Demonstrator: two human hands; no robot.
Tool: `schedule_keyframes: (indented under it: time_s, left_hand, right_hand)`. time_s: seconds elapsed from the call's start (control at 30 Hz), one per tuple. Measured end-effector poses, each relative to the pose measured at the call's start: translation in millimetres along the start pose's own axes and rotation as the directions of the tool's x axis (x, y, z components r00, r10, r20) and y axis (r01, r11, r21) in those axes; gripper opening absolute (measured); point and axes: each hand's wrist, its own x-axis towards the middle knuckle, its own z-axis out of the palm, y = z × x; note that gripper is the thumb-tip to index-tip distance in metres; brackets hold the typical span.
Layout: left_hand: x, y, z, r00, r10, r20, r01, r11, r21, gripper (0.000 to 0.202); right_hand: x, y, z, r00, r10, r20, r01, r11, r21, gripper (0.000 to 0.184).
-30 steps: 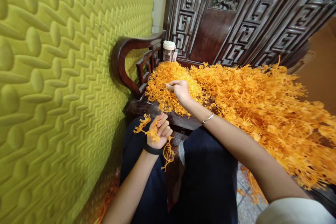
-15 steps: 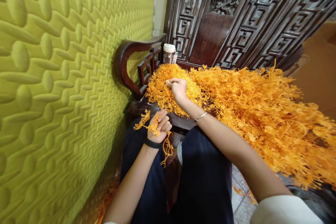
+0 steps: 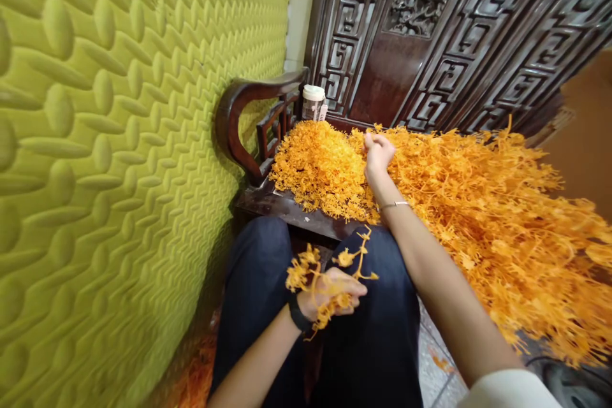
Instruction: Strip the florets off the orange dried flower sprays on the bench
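Observation:
A large heap of orange plastic sprigs (image 3: pixel 478 204) covers the seat of a dark carved wooden bench (image 3: pixel 287 207). My left hand (image 3: pixel 329 293) is closed round a small bunch of orange sprigs (image 3: pixel 310 271) and hovers low over my lap, between my knees. My right hand (image 3: pixel 377 153) reaches out over the heap, fingers curled into the sprigs near the middle of the pile. What those fingers grip is hidden by the hand. A thin bracelet circles my right wrist and a dark band my left.
A padded yellow-green wall (image 3: pixel 119 140) runs along the left. The bench's curved armrest (image 3: pixel 243 108) stands beside it, with a white-lidded jar (image 3: pixel 313 102) at the seat's back corner. Carved dark panels (image 3: pixel 430 32) rise behind. Orange scraps (image 3: pixel 196 376) lie on the floor.
My left hand dropped with its bunch from the bench's edge to my lap. My right hand shifted right and farther back over the heap.

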Motion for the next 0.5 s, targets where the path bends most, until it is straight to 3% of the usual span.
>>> schedule_keyframes:
  time_s: [0.07,0.13,0.23,0.33,0.4,0.5]
  left_hand:
    - [2.6,-4.5,6.4,1.000,-0.018,0.019,0.016,0.998,0.059,0.040]
    - [4.9,-0.5,7.2,0.999,0.035,0.007,-0.035,0.996,0.084,0.041]
    - [8.8,13.9,0.6,0.995,0.086,-0.057,-0.075,0.982,0.172,0.040]
    - [21.9,39.2,-12.6,0.997,0.062,-0.037,-0.040,0.902,0.430,0.034]
    - [38.4,63.2,-23.7,0.997,0.072,-0.018,-0.055,0.877,0.478,0.028]
    - [67.6,99.7,-39.1,0.981,0.188,-0.045,-0.122,0.781,0.612,0.021]
  right_hand:
    - [-0.3,11.6,-18.2,0.995,-0.037,0.096,0.042,0.998,-0.055,0.003]
    - [-5.9,19.9,-28.9,0.975,-0.105,0.196,0.127,0.987,-0.100,0.010]
    - [-9.5,23.7,-29.0,0.926,-0.191,0.326,0.254,0.953,-0.163,0.015]
    - [-3.5,23.5,-16.3,0.882,-0.211,0.421,0.324,0.921,-0.217,0.022]
    - [1.8,23.8,-6.3,0.856,-0.185,0.482,0.331,0.913,-0.238,0.031]
    - [5.1,24.0,1.4,0.807,-0.128,0.577,0.336,0.902,-0.270,0.044]
